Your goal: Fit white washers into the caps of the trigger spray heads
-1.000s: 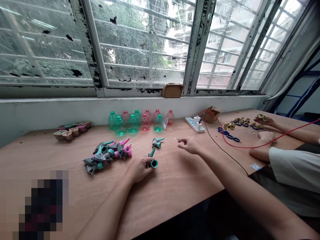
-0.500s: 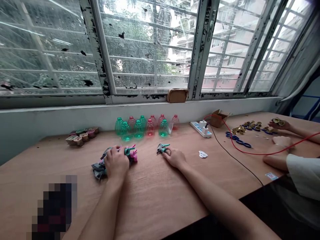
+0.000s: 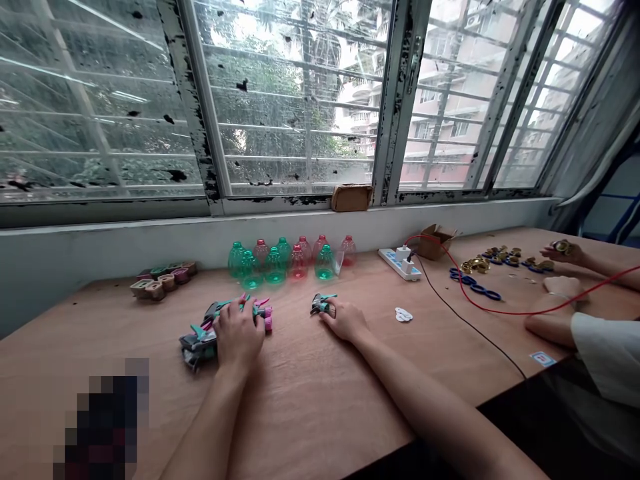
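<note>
My left hand (image 3: 239,333) rests over a cluster of trigger spray heads (image 3: 197,345), grey and black with teal and pink parts. Its fingers curl down around several of them, and the palm hides the middle of the cluster. Further right, my right hand (image 3: 346,320) grips a single spray head (image 3: 320,304), grey with a teal trigger, against the tabletop. Behind both hands stand several clear green bottles (image 3: 275,267) and red bottles (image 3: 349,251) without tops.
Soap-like blocks (image 3: 163,280) sit at back left. A power strip (image 3: 399,264) with red and black cables, white cutouts (image 3: 403,315), a cardboard box (image 3: 434,241), blue-handled pieces (image 3: 485,292) and gold parts (image 3: 475,265) lie to the right. Another person's hand (image 3: 565,252) holds a gold part.
My left hand has shifted slightly, and the spray heads beneath it are turned a little, spreading left. My right hand keeps its spray head almost in place. The view has tilted slightly upward.
</note>
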A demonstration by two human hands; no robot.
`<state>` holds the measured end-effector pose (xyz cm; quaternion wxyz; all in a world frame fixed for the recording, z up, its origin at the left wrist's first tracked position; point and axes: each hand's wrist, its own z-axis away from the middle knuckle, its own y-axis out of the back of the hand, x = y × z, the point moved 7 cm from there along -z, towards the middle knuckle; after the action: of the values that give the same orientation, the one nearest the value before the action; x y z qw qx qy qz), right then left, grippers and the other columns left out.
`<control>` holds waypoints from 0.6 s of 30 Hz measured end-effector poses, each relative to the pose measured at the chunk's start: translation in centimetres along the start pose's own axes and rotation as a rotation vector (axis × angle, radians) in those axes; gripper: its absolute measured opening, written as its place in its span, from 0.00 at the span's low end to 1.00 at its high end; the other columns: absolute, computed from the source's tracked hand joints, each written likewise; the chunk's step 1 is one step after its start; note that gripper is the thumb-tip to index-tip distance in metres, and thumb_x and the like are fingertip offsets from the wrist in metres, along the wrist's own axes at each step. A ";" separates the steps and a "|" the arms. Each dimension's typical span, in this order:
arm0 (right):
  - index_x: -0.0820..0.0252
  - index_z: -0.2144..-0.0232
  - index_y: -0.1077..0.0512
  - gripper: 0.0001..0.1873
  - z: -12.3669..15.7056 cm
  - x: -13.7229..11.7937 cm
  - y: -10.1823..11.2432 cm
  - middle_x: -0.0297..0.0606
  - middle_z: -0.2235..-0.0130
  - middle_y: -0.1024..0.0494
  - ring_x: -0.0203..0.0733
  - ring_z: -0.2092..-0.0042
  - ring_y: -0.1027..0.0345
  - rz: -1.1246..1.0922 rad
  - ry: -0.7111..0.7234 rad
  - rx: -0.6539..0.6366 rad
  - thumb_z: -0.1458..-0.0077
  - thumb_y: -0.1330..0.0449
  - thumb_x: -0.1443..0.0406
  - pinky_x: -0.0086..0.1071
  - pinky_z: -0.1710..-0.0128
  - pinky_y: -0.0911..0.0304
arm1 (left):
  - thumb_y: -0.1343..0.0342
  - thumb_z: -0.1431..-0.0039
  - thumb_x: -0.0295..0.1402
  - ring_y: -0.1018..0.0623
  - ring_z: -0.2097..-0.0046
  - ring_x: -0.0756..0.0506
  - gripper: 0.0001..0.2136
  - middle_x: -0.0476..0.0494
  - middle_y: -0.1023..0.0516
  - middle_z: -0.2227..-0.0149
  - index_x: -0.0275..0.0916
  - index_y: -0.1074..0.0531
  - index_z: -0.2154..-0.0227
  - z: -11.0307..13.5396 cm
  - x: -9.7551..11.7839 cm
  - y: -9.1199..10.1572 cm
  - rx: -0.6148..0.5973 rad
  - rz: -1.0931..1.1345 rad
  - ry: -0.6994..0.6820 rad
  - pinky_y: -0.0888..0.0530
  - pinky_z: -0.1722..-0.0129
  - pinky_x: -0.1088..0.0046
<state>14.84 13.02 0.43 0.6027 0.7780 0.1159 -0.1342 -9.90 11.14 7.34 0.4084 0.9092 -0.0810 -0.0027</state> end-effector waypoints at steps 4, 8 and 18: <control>0.53 0.54 0.30 0.20 -0.5 0.3 -0.1 0.42 0.59 0.21 0.47 0.59 0.28 -0.019 -0.023 0.030 0.42 0.48 0.51 0.31 0.67 0.44 | 0.50 0.42 0.33 0.34 0.47 0.36 0.15 0.37 0.30 0.52 0.39 0.28 0.53 0.9 3.6 -0.4 -0.029 0.272 -0.270 0.37 0.48 0.57; 0.56 0.58 0.28 0.16 -0.2 0.3 0.2 0.38 0.67 0.22 0.41 0.65 0.29 -0.170 0.066 0.075 0.41 0.47 0.54 0.29 0.70 0.46 | 0.48 0.43 0.31 0.31 0.49 0.40 0.18 0.40 0.30 0.53 0.42 0.33 0.49 2.7 6.3 -1.6 -0.175 0.600 -0.387 0.33 0.49 0.59; 0.56 0.55 0.28 0.16 3.6 -2.8 1.2 0.32 0.68 0.22 0.30 0.78 0.43 -0.637 0.465 0.002 0.49 0.40 0.65 0.24 0.76 0.47 | 0.46 0.44 0.31 0.31 0.69 0.51 0.22 0.47 0.27 0.61 0.43 0.38 0.45 4.5 7.4 -4.0 -0.533 0.995 -0.260 0.31 0.69 0.77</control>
<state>12.39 9.20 1.67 0.4880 0.7133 0.4846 -0.1348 -2.34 9.30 1.81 0.5620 0.6198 -0.5447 0.0576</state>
